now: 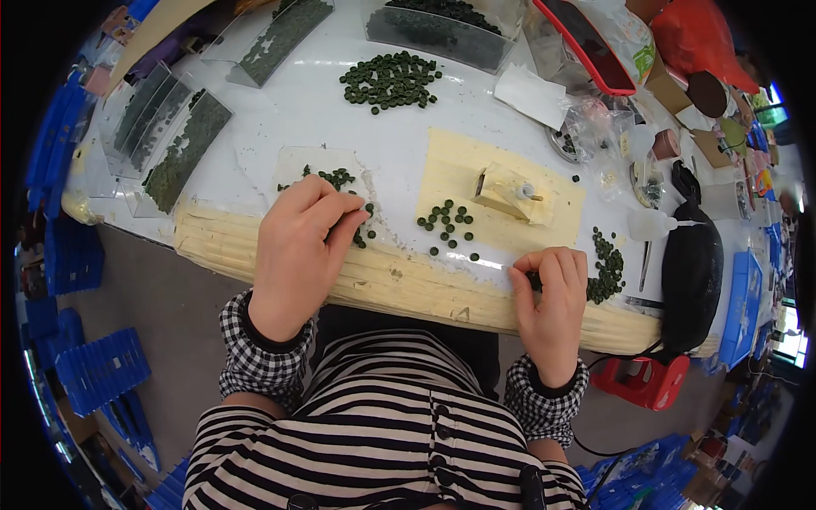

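Observation:
My left hand (pixel 297 246) is closed in a pinch over a clear sheet (pixel 293 161), with a small dark green round piece (pixel 369 207) at its thumb and fingertip. Beyond and beside it lies a small heap of similar pieces (pixel 340 178). At the table's front edge, my right hand (pixel 554 293) pinches a dark green round piece (pixel 534 280), mostly covered by the fingers. Between the hands, several loose green pieces (pixel 446 217) sit apart on and near a yellow paper sheet (pixel 442 157). A tape-wrapped block (pixel 514 195) with a metal pin stands on that sheet.
A large pile of green pieces (pixel 391 81) lies farther back; another (pixel 607 268) is right of my right hand. Clear bins (pixel 187 153) stand at left and back. A red-cased phone (pixel 595 51), white squeeze bottle (pixel 653 224) and black bundle (pixel 693 263) line the right.

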Demonstrator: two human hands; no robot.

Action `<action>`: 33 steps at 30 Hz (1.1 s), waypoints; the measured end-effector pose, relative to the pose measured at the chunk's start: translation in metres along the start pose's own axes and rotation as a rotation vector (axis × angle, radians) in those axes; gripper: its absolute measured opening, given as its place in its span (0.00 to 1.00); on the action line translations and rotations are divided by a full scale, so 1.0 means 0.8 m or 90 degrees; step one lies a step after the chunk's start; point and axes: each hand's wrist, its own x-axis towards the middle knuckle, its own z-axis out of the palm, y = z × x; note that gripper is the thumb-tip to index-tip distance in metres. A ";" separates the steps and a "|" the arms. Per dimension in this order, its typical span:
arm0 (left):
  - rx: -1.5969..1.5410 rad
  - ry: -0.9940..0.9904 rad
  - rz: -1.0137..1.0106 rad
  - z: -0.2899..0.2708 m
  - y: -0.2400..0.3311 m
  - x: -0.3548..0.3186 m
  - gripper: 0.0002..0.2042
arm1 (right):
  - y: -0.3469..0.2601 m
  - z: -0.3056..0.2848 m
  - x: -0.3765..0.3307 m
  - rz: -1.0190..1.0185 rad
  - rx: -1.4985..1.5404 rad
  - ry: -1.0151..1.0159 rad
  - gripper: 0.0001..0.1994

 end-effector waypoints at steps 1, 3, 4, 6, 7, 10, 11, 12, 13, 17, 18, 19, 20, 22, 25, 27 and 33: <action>0.004 0.000 0.009 0.004 -0.001 0.001 0.05 | -0.001 0.000 0.000 -0.004 -0.003 0.000 0.07; 0.028 0.003 0.028 0.009 -0.004 0.004 0.05 | -0.001 0.004 -0.001 -0.010 0.015 0.021 0.07; 0.039 0.005 0.037 0.012 -0.005 0.006 0.05 | 0.000 0.006 -0.002 -0.013 0.033 0.040 0.07; 0.059 -0.010 0.026 0.015 -0.005 0.009 0.05 | 0.000 0.008 -0.005 0.004 0.088 0.079 0.07; 0.072 -0.020 0.022 0.015 -0.005 0.009 0.05 | -0.001 0.010 -0.007 0.024 0.125 0.099 0.06; 0.083 -0.036 0.020 0.016 -0.003 0.011 0.04 | -0.003 0.011 -0.012 0.033 0.159 0.153 0.06; 0.086 -0.036 0.024 0.015 -0.001 0.013 0.04 | -0.003 0.011 -0.011 0.026 0.161 0.173 0.06; 0.088 -0.036 0.032 0.014 0.001 0.014 0.04 | -0.004 0.011 -0.011 0.031 0.173 0.184 0.06; 0.090 -0.036 0.040 0.014 0.002 0.015 0.05 | -0.006 0.013 -0.011 0.034 0.184 0.196 0.06; 0.138 -0.039 0.088 0.015 0.010 0.018 0.06 | -0.012 0.010 -0.007 -0.006 0.212 0.195 0.07; 0.141 -0.021 0.090 0.016 0.010 0.019 0.06 | -0.014 0.011 -0.006 -0.001 0.240 0.193 0.08; 0.144 -0.004 0.092 0.017 0.009 0.020 0.05 | -0.016 0.013 -0.004 0.003 0.269 0.190 0.08; 0.146 0.010 0.090 0.018 0.009 0.018 0.05 | -0.017 0.015 -0.005 0.011 0.298 0.182 0.08; 0.127 0.025 0.060 0.017 0.008 0.016 0.05 | -0.020 0.014 -0.007 0.032 0.355 0.146 0.09; 0.107 0.030 0.047 0.014 0.008 0.014 0.04 | -0.023 0.016 -0.011 0.085 0.472 0.096 0.08; 0.098 0.039 0.048 0.015 0.007 0.013 0.04 | -0.024 0.018 -0.017 0.133 0.559 0.064 0.09; 0.121 0.029 0.101 0.014 -0.002 0.014 0.06 | -0.021 0.022 -0.020 0.153 0.700 0.012 0.11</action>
